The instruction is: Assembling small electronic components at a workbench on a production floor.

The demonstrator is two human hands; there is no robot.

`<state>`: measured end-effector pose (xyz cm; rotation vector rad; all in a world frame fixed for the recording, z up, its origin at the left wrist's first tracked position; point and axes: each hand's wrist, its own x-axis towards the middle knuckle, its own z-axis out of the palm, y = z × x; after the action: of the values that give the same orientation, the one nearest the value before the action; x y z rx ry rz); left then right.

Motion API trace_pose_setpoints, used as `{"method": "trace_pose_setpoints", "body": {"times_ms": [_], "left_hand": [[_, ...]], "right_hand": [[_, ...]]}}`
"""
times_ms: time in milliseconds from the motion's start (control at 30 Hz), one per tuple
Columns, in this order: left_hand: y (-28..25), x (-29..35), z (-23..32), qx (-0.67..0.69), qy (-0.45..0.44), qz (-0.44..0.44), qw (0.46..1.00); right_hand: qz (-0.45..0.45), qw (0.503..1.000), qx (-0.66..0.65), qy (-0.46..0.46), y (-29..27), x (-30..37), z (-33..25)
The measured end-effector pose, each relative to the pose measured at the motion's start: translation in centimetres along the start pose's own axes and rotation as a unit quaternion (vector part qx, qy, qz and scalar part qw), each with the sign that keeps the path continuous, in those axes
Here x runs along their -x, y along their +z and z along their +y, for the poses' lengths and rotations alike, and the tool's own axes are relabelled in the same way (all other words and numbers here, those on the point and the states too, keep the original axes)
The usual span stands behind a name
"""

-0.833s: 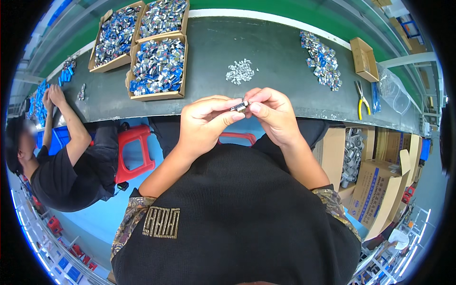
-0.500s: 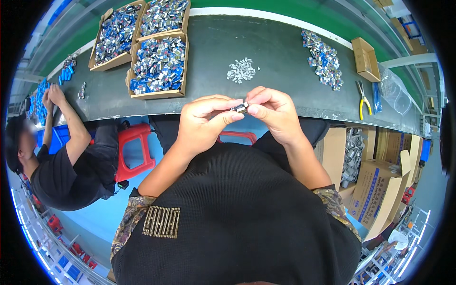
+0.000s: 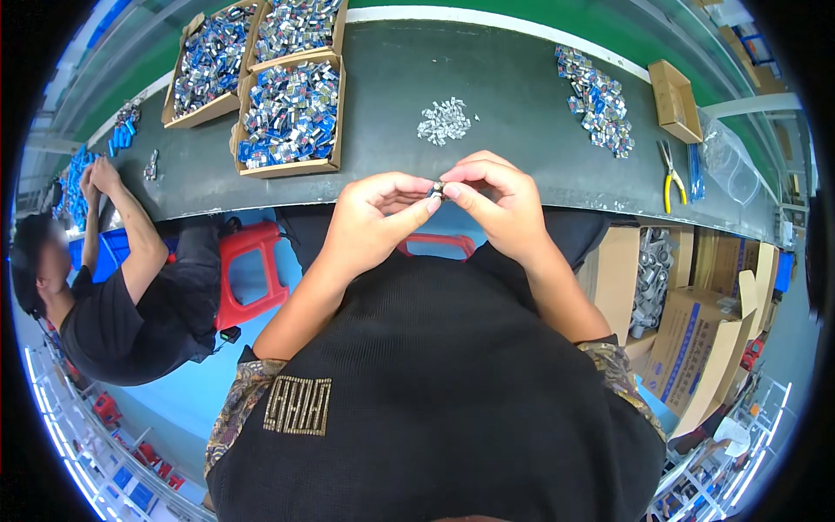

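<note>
Both my hands meet over the near edge of the dark green table. Between their fingertips is a small dark and metallic piece (image 3: pixel 437 189), largely covered by the fingers, so its exact kind does not show. My left hand (image 3: pixel 372 217) pinches it between thumb and forefinger. From the other side, the thumb and fingers of my right hand (image 3: pixel 504 207) close on the same piece. Just beyond lies a loose heap of small silvery metal pieces (image 3: pixel 444 121).
Cardboard trays (image 3: pixel 290 167) of blue and silver parts stand at left. More such parts (image 3: pixel 598 104) lie at right, near an open box (image 3: pixel 674 100), yellow-handled pliers (image 3: pixel 669 183) and a clear plastic bag (image 3: pixel 729 165). A co-worker (image 3: pixel 130 296) sits at left; cartons (image 3: pixel 696 357) stand below right.
The held piece has turned between my fingertips, and less of it shows. My right fingers have shifted slightly left, closer round it. The whole view has shifted a little.
</note>
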<state>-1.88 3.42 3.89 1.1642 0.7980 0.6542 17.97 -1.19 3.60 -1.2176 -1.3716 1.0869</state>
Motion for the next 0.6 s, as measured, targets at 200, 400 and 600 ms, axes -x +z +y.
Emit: {"method": "trace_pose_setpoints", "body": {"times_ms": [200, 400, 600], "left_hand": [[-0.9, 0.6, -0.8, 0.088, -0.054, 0.031, 0.994], [-0.5, 1.3, -1.9, 0.129, -0.139, 0.028, 0.981], [-0.4, 1.8, -3.3, 0.163, -0.126, 0.029, 0.978]], "right_hand": [[0.010, 0.984, -0.124, 0.124, 1.2, 2.2, 0.6], [-0.052, 0.976, -0.152, 0.149, 2.1, 2.9, 1.7], [-0.083, 0.962, -0.178, 0.189, 2.3, 3.2, 2.5]]}}
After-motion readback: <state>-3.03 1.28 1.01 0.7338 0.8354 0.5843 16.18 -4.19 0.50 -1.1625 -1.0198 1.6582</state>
